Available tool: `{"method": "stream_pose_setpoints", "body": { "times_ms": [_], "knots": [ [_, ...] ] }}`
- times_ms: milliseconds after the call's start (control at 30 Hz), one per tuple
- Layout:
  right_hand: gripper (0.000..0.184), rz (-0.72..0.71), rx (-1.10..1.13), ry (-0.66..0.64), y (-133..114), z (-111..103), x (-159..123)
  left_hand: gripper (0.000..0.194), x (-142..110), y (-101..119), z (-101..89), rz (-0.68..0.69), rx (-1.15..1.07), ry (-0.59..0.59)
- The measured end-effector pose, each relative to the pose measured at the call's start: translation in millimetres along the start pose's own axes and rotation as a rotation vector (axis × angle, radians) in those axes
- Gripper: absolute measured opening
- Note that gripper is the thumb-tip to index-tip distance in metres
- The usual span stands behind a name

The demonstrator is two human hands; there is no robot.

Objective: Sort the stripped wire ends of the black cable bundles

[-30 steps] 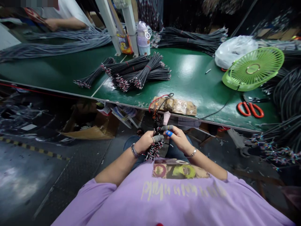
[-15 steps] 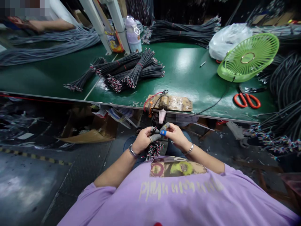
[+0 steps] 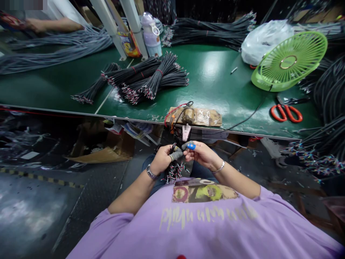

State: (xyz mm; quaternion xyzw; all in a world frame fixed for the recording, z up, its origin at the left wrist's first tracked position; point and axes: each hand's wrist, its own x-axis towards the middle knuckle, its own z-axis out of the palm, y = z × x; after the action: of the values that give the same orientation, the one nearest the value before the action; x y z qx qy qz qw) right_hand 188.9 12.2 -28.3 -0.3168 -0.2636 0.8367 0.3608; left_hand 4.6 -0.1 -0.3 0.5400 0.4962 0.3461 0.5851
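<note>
My left hand (image 3: 163, 158), with grey finger cots, is closed around a bunch of black cables (image 3: 174, 172) whose stripped ends show red, white and green wires below it. My right hand (image 3: 201, 154), with a blue wrap on the thumb and a grey cot, is pinched at the left fingertips; what lies in the pinch is too small to make out. Just beyond the hands, a pale pink clip-like piece (image 3: 185, 132) hangs at the table edge, below a wooden block (image 3: 207, 117) with red and black wires.
Bundles of short black cables (image 3: 145, 77) lie on the green table (image 3: 215, 82). A green fan (image 3: 289, 63), red-handled scissors (image 3: 286, 112), a plastic bag (image 3: 265, 41) and a bottle (image 3: 151, 36) stand around them. Another person's arm (image 3: 56, 25) is at upper left, over grey cables (image 3: 54, 55).
My right hand has shifted slightly, its lower fingers now curling into view beside the left fingertips. The left hand keeps its hold on the cables. The camera view has shifted a little.
</note>
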Motion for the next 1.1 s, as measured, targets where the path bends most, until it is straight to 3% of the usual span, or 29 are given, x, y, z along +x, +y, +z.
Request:
{"method": "stream_pose_setpoints", "body": {
  "times_ms": [267, 700, 933, 1100],
  "knots": [
    [0.035, 0.009, 0.075, 0.001, 3.5, 1.4, -1.0, 0.031, -1.0, 1.0, -0.1, -0.01, -0.02, 0.017],
    [0.032, 0.025, 0.084, -0.042, 6.0, -1.2, -3.2, 0.031, -1.6, 0.2, -0.4, -0.033, -0.073, 0.013],
    [0.027, -0.195, -0.254, 0.054, -0.3, 4.3, -7.8, 0.03, -3.0, 2.0, -0.8, -0.062, -0.113, -0.004],
    [0.021, -0.209, -0.378, 0.029, -7.2, 7.2, -9.5, 0.034, -3.0, 0.7, -0.3, -0.043, -0.17, -0.088]
  ]
}}
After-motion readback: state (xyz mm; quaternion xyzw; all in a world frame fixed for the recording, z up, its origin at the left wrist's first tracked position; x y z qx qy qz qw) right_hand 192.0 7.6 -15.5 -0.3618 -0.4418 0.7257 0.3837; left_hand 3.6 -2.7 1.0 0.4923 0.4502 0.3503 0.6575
